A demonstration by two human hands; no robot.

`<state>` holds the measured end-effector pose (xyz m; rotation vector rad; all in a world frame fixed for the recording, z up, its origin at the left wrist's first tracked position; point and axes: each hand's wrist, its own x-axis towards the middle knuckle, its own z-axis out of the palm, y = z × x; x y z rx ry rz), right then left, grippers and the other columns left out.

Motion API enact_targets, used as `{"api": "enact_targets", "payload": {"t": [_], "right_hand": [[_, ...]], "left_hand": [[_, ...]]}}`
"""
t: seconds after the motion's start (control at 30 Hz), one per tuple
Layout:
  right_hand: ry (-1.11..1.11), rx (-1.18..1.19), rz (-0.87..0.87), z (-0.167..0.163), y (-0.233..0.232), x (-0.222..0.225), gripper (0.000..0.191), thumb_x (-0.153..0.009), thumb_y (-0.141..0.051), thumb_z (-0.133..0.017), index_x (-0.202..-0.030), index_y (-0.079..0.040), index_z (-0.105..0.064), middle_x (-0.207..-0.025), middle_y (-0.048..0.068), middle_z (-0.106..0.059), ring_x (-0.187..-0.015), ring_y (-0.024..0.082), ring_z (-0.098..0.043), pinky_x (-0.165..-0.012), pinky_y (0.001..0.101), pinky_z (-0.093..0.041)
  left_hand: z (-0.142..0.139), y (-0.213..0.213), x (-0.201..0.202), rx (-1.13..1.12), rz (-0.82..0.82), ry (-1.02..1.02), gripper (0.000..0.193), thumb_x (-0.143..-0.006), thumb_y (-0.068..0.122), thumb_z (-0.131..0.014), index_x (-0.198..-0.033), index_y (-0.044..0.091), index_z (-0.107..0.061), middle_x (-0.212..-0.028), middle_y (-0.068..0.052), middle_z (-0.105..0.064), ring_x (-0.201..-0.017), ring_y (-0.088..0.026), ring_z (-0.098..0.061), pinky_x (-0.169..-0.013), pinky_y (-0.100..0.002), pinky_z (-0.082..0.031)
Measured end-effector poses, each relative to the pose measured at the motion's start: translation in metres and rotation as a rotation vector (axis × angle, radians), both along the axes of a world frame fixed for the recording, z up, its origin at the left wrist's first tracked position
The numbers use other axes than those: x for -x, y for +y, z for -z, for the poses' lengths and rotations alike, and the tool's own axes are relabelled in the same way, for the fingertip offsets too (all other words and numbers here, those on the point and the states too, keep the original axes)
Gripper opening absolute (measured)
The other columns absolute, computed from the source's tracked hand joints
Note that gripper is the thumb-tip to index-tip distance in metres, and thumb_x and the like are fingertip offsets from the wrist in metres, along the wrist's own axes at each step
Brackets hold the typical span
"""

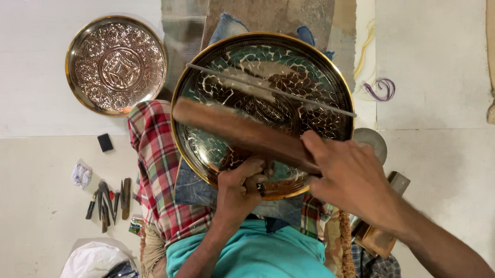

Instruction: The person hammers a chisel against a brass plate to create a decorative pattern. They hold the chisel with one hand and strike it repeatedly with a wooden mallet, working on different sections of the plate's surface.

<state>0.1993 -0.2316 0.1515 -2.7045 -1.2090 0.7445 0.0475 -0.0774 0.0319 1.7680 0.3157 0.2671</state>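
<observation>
While the big engraved brass tray sits propped on the lap over a checked cloth, the left hand is curled tight around a small tool at the tray's lower rim, and the right hand grips a long brown wooden bar laid across the tray's face; a second round embossed plate lies well apart on the floor, loose chisels below it

Second tray left of lap tray
</observation>
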Motion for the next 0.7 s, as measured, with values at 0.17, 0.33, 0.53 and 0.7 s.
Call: {"api": "enact_targets", "payload": {"t": [0.17,0.33,0.53,0.7], "right_hand": [[0.367,-0.293,0.513,-0.002,-0.007,0.000,0.042,-0.076,-0.021,-0.069,-0.114,-0.009,-0.056,-0.062,0.010,-0.068,-0.056,0.027,-0.072,-0.057,0.0428,-0.055],[0.058,-0.224,0.112,0.003,-0.008,0.001,0.053,-0.061,-0.015,-0.073,-0.111,-0.004,-0.058,-0.063,0.015,-0.066,-0.058,0.037,-0.067,-0.055,0.0541,-0.046],[0.179,-0.148,0.256,0.007,-0.014,0.003,0.040,-0.069,-0.017,-0.071,-0.103,-0.005,-0.054,-0.061,0.017,-0.064,-0.054,0.031,-0.066,-0.057,0.0500,-0.049],[0.201,-0.076,0.323,0.015,-0.014,0.018,0.057,-0.070,-0.012,-0.071,-0.126,-0.012,-0.061,-0.070,0.009,-0.072,-0.050,0.022,-0.069,-0.049,0.0386,-0.050]], "left_hand": [[0.004,-0.002,0.000,0.030,-0.050,-0.029,0.045,-0.082,-0.024,-0.049,-0.117,-0.003,-0.069,-0.100,-0.013,-0.078,-0.095,-0.016,-0.080,-0.079,-0.026,-0.064],[0.008,-0.002,0.000,0.031,-0.033,-0.008,0.048,-0.078,-0.024,-0.049,-0.117,-0.003,-0.068,-0.101,-0.013,-0.079,-0.097,-0.020,-0.079,-0.086,-0.028,-0.064],[0.009,-0.004,0.002,0.023,-0.036,-0.051,0.046,-0.077,-0.023,-0.051,-0.114,-0.003,-0.069,-0.101,-0.013,-0.079,-0.096,-0.018,-0.079,-0.084,-0.026,-0.064],[0.002,0.000,0.000,0.073,-0.060,-0.102,0.034,-0.084,-0.021,-0.057,-0.109,0.000,-0.067,-0.097,-0.010,-0.078,-0.090,-0.013,-0.075,-0.082,-0.024,-0.059]]}}
